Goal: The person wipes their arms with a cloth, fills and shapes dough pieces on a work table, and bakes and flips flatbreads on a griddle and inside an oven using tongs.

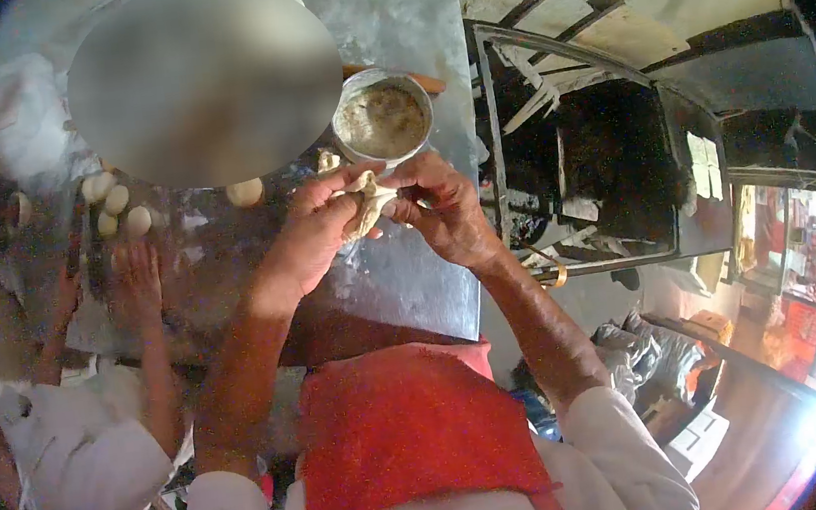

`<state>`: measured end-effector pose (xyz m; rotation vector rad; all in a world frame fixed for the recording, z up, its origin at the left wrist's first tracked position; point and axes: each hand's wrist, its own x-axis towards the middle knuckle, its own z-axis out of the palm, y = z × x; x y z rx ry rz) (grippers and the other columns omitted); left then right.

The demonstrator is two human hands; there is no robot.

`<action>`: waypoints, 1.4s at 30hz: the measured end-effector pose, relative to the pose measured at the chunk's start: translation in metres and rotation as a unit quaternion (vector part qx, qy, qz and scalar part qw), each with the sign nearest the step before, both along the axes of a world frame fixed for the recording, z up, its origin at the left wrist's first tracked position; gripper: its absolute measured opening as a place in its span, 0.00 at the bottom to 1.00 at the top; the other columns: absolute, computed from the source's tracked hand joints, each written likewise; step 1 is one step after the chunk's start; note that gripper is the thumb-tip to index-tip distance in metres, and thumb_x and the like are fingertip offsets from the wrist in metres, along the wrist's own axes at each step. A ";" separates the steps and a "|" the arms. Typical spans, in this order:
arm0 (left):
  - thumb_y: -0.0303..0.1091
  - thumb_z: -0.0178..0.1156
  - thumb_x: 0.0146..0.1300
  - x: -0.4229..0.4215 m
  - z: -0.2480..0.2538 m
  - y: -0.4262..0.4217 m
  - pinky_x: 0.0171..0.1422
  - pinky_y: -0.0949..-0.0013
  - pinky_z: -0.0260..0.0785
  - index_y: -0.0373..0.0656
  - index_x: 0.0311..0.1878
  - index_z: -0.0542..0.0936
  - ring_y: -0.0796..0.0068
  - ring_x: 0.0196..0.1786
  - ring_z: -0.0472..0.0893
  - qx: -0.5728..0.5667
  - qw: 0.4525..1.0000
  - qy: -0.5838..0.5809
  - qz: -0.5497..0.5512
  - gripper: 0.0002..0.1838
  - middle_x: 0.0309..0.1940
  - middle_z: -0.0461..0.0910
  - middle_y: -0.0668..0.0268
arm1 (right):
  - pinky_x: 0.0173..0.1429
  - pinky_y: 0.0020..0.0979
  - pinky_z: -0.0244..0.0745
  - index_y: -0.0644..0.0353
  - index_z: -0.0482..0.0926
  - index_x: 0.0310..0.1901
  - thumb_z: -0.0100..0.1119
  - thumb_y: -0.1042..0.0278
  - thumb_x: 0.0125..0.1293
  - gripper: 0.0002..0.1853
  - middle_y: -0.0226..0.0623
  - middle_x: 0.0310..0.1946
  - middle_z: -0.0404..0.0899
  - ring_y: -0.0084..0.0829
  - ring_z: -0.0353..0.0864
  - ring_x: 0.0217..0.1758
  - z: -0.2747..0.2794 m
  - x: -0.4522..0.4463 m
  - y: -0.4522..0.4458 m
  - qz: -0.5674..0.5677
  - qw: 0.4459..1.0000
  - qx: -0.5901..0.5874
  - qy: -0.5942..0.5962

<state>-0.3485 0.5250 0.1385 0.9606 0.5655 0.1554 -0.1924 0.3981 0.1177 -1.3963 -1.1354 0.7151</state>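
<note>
Your metal table [412, 290], smooth and streaked with pale flour-like smears, runs away from you, much of its far left side lost behind a grey oval blur [207, 81]. Right of it, a dark rectangular frame [495, 154] surrounds a shadowy space whose contents are hard to make out. Your red cloth apron [410, 446] meets the near table edge. At your left, a co-worker [98, 446] in a white shirt is partly in shadow. Just beyond your hands sits a round bowl [429, 117] of lumpy, pale brown mixture, hiding part of a wooden rod [430, 82]. Your left hand [309, 228] is partly curled, thumb and fingers gripping a soft, folded dough piece [363, 212] above the table; your right hand [443, 206] pinches its other end, some fingertips hidden. Smooth, rounded dough balls [116, 199] lie farther left.
</note>
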 end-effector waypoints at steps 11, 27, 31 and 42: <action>0.26 0.47 0.69 -0.016 0.006 -0.016 0.45 0.75 0.73 0.40 0.61 0.76 0.81 0.42 0.78 0.219 0.967 0.052 -0.118 0.19 0.43 0.82 0.69 | 0.46 0.32 0.78 0.63 0.80 0.44 0.66 0.76 0.61 0.10 0.41 0.40 0.81 0.30 0.83 0.42 0.029 -0.033 -0.022 -0.020 0.989 -0.048 0.135; 0.22 0.47 0.64 -0.020 0.003 -0.048 0.47 0.62 0.74 0.36 0.55 0.75 0.59 0.40 0.83 0.453 0.880 0.139 -0.029 0.17 0.34 0.80 0.47 | 0.50 0.43 0.78 0.62 0.78 0.48 0.63 0.75 0.61 0.14 0.45 0.40 0.81 0.49 0.79 0.45 0.037 -0.039 -0.025 0.013 0.976 -0.006 -0.218; 0.24 0.49 0.66 -0.016 -0.036 -0.037 0.50 0.64 0.75 0.37 0.60 0.73 0.62 0.46 0.83 0.429 0.902 0.030 0.022 0.19 0.41 0.81 0.51 | 0.46 0.41 0.77 0.63 0.80 0.45 0.64 0.73 0.61 0.10 0.45 0.37 0.81 0.48 0.80 0.39 0.032 -0.039 -0.020 -0.066 0.994 -0.051 -0.064; 0.27 0.47 0.71 -0.012 -0.028 -0.042 0.53 0.67 0.76 0.38 0.64 0.72 0.72 0.50 0.81 0.165 0.981 0.035 0.098 0.19 0.50 0.80 0.64 | 0.47 0.41 0.78 0.60 0.81 0.45 0.63 0.76 0.61 0.10 0.43 0.39 0.80 0.48 0.80 0.41 0.017 -0.029 -0.006 -0.013 0.996 -0.024 -0.086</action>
